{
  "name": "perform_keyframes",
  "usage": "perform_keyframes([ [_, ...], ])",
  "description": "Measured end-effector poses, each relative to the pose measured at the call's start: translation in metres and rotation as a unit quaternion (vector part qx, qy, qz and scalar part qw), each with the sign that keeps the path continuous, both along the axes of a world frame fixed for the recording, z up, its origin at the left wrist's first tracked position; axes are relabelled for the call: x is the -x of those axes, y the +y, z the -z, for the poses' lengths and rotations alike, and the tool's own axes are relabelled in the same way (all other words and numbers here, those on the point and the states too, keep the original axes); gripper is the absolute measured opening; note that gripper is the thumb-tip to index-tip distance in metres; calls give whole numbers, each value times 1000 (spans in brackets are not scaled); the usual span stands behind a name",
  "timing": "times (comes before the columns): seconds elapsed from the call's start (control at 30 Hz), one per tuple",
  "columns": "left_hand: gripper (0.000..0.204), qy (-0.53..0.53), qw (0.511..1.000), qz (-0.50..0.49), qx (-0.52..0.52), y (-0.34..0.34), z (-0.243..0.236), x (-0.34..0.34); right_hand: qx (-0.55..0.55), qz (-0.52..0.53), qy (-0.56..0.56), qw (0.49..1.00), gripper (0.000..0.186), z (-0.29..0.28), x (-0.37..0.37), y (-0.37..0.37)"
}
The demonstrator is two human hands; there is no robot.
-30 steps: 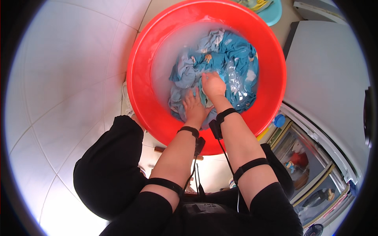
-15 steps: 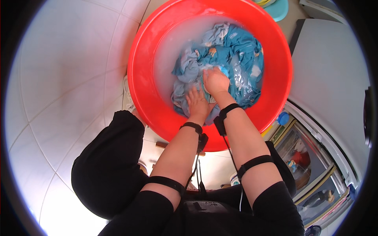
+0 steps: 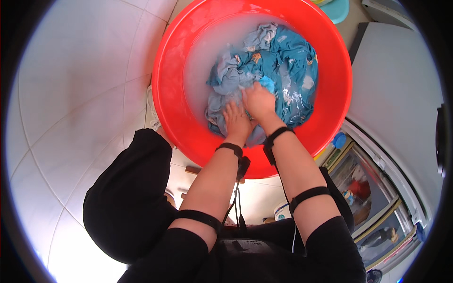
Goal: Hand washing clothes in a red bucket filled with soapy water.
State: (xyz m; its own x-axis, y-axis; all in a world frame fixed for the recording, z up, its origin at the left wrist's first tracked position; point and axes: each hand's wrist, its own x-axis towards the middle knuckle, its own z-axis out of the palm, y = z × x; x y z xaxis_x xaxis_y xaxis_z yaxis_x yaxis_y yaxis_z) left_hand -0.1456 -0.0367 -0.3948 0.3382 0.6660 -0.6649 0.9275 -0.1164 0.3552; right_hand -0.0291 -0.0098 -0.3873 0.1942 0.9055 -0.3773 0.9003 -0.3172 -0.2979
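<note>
Wet blue fabric (image 3: pixel 299 49) with small printed figures lies bunched in cloudy water inside a large red basin (image 3: pixel 172 85). On the greyish-blue part of the cloth, my left hand (image 3: pixel 237 123) rests with its fingers spread. Just right of it, my right hand (image 3: pixel 259 103) is closed on a fold of the fabric, its fingertips turned down and partly hidden. A bright blue piece (image 3: pixel 267 84) shows just beyond the right knuckles; what it is I cannot make out. Black straps (image 3: pixel 281 133) circle both wrists and forearms.
White tiled wall (image 3: pixel 80 94) rises at the left. A grey-white appliance (image 3: pixel 396 75) stands right of the basin, beside a glass-fronted cabinet (image 3: pixel 361 188). A turquoise basin (image 3: pixel 336 10) sits at the far right. My black-trousered knee (image 3: pixel 127 198) is close to the basin's near-left side.
My right hand has shifted slightly on the cloth, and more of the bright blue piece shows beyond it. My left hand stays spread on the fabric. The whole view has moved a little.
</note>
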Motion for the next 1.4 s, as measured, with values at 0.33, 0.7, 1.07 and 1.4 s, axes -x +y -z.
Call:
perform_keyframes([
  [0.33,37,-196,954,-194,-117,24,5,32,-66,598,578,552,26,-27,-112,2],
  [0.7,24,-450,806,-379,-64,136,-73,10,-153,667,393,614,13,-29,-102,-102],
  [1.07,38,-668,595,-300,332,140,-182,-26,-39,301,427,852,66,-161,-47,-11],
  [1.4,96,-395,805,-142,419,76,-118,22,-147,490,710,484,50,-161,-46,-36],
])
